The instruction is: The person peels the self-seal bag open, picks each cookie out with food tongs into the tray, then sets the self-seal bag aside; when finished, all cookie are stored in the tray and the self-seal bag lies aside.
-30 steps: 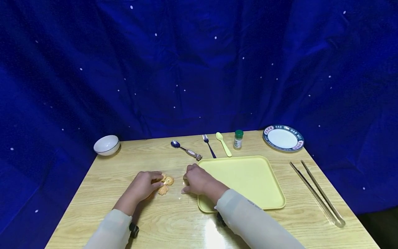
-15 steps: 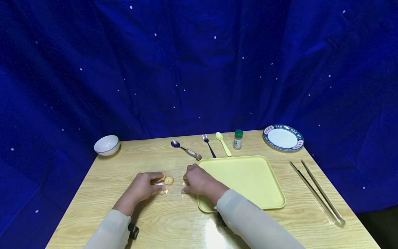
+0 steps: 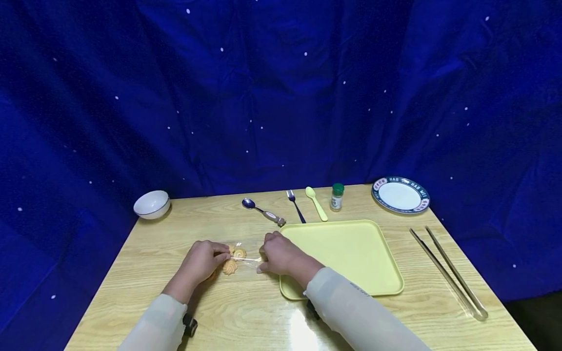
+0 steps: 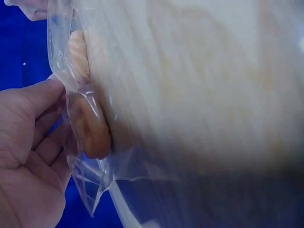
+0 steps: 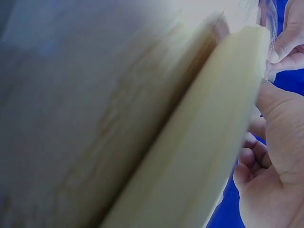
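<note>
My left hand pinches the left end of a clear plastic bag, thumb on the near side. Inside the bag lie several golden swirled cookies, one of them a ring cookie near the fingertips. The left wrist view shows two cookies standing on edge behind the film. At the bag's right end, my right hand pinches the film between thumb and curled fingers. A bright fold of film runs straight between both hands. Beneath the right wrist is a pale yellow tray, whose side wall fills much of the right wrist view.
Behind the tray lie a spoon, a fork and a yellow spoon, beside a green-capped shaker. A white bowl stands back left. Back right is a rimmed plate, with metal tongs nearer the front.
Both hands stay almost in place. The bag's film has shifted between them: glare over the near cookie has gone, and a taut bright fold now stretches from hand to hand.
</note>
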`<state>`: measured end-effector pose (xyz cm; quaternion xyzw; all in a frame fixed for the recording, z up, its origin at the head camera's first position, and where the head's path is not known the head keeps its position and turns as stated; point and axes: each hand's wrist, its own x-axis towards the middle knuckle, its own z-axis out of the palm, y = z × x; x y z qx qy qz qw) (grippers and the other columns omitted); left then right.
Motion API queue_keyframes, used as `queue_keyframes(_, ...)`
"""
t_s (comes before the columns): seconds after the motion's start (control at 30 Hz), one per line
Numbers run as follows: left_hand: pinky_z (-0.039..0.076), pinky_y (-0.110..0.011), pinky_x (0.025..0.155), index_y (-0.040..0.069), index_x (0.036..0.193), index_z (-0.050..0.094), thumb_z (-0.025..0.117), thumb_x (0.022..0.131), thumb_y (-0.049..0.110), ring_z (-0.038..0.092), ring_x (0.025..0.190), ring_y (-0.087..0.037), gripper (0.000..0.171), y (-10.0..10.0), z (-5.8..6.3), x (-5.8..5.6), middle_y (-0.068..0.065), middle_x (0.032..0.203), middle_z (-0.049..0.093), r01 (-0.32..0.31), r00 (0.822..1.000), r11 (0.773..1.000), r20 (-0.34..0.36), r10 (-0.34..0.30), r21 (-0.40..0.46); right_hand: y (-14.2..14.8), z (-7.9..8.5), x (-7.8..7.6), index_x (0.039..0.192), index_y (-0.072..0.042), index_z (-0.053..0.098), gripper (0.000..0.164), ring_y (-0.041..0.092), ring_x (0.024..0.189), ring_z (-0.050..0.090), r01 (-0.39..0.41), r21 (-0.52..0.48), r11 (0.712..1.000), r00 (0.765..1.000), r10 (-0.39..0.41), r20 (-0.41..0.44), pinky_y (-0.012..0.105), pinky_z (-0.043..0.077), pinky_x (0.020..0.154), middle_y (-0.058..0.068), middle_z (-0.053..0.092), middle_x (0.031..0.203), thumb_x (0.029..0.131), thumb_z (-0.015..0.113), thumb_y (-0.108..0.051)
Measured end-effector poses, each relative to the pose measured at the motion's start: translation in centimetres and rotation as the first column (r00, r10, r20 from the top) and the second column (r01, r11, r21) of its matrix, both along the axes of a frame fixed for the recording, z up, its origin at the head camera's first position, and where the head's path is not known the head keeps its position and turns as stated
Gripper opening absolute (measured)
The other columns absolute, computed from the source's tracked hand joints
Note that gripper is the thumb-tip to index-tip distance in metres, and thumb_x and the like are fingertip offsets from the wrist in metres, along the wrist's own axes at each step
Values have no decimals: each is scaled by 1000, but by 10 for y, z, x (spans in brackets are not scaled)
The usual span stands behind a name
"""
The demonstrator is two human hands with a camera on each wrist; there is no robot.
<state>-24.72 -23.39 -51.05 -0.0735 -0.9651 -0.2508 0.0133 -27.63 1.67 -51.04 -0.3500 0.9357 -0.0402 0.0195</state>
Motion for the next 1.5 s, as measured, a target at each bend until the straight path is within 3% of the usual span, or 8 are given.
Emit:
queue_keyframes(0.27, 56, -41, 87, 27, 90, 79, 73, 96, 22, 68, 102, -16, 10, 1, 1, -1, 5, 106, 76, -6, 1000, 1000, 2, 6, 13, 0, -1, 0, 64, -23, 54, 47, 16, 94, 52, -10, 9, 1000, 1000, 10, -18, 30, 51, 90, -4, 57, 94, 85, 76, -58)
queue_keyframes(0.53, 57, -43, 87, 15, 103, 78, 68, 100, 20, 70, 98, -18, 11, -2, 7, 6, -3, 108, 76, 0, 999, 1000, -38, 1, 27, 1, -2, -1, 64, -24, 55, 46, 15, 92, 50, -7, -1, 1000, 1000, 7, -18, 30, 50, 89, -6, 56, 92, 85, 76, -59)
queue_keyframes(0.77, 55, -33, 73, 11, 111, 76, 64, 102, 19, 55, 46, -9, 18, -6, 11, 10, -10, 116, 73, -26, 1000, 993, -6, 27, 116, 1, -3, -2, 64, -24, 54, 46, 15, 91, 50, -4, -1, 1000, 1000, 4, -8, 29, 50, 88, -6, 55, 91, 85, 76, -59)
queue_keyframes(0.87, 53, -28, 64, 10, 113, 76, 63, 103, 20, 49, 40, -8, 19, -6, 14, 11, -9, 115, 72, -27, 1000, 991, 5, 26, 132, 0, -3, -2, 64, -24, 55, 46, 15, 92, 50, -5, 0, 1000, 1000, 5, -10, 30, 50, 88, -6, 55, 91, 86, 76, -59)
queue_keyframes(1.0, 51, -28, 48, 8, 117, 73, 60, 105, 22, 50, 37, -12, 23, -5, 16, 12, -8, 93, 72, -42, 998, 983, 52, 33, 176, 0, -3, -2, 65, -24, 56, 45, 15, 91, 50, 1, -2, 1000, 1000, -1, -10, 30, 50, 88, -5, 55, 92, 85, 76, -59)
queue_keyframes(1.27, 51, -28, 48, 7, 117, 74, 59, 105, 21, 57, 42, -14, 24, -3, 18, 13, -6, 72, 68, -60, 995, 982, 83, 46, 179, 5, -1, 0, 66, -24, 56, 44, 14, 91, 49, -7, -54, 998, 1000, 6, -14, 29, 49, 89, -6, 55, 93, 85, 76, -58)
queue_keyframes(1.4, 50, -30, 45, 6, 118, 73, 59, 106, 23, 55, 38, -15, 25, -3, 18, 13, -6, 58, 63, -52, 995, 978, 93, 34, 202, 15, 4, 2, 90, -18, 75, 36, 15, 102, 54, 4, -137, 991, 1000, -4, 0, 30, 49, 99, -4, 61, 105, 87, 77, -54)
queue_keyframes(1.5, 49, -31, 43, 6, 119, 72, 59, 106, 24, 54, 37, -16, 26, -4, 17, 13, -7, 55, 62, -49, 995, 975, 101, 27, 216, 29, 10, 5, 123, -14, 74, 48, 20, 120, 55, 52, -211, 976, 998, -44, 44, 35, 46, 110, 0, 63, 119, 91, 74, -51)
